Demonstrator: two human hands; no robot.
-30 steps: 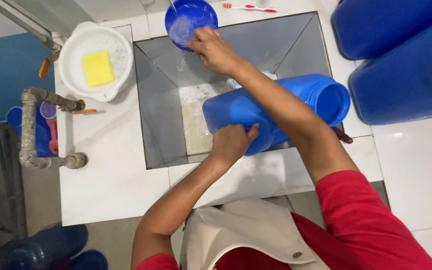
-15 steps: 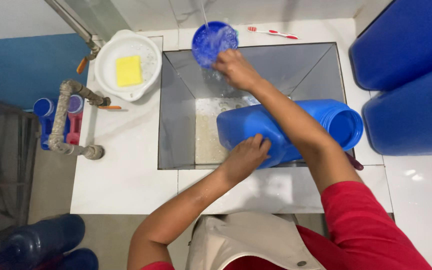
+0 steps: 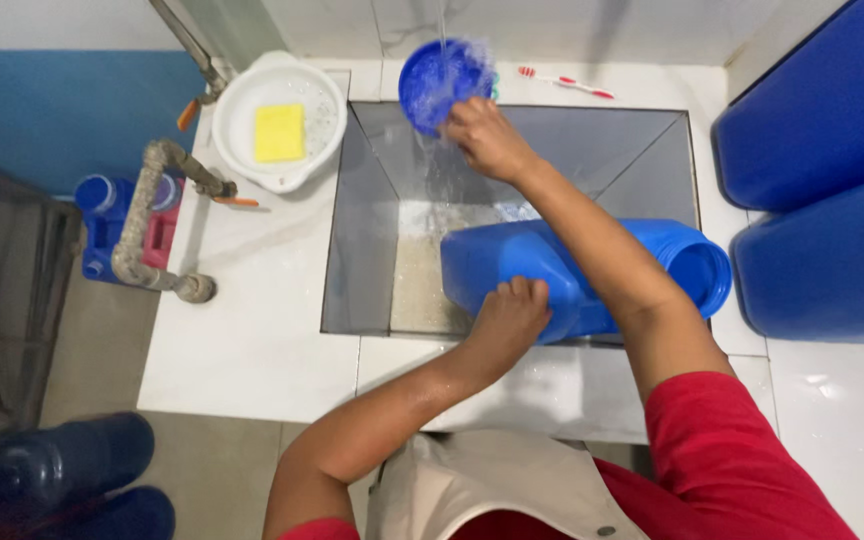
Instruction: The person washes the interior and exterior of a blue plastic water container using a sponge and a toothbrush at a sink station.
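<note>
head camera looks straight down, close above sink (image 3: 372,230).

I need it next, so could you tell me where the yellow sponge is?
In the head view, upper left: the flat yellow sponge lies inside the round white plastic basin, left of the sink.
</note>
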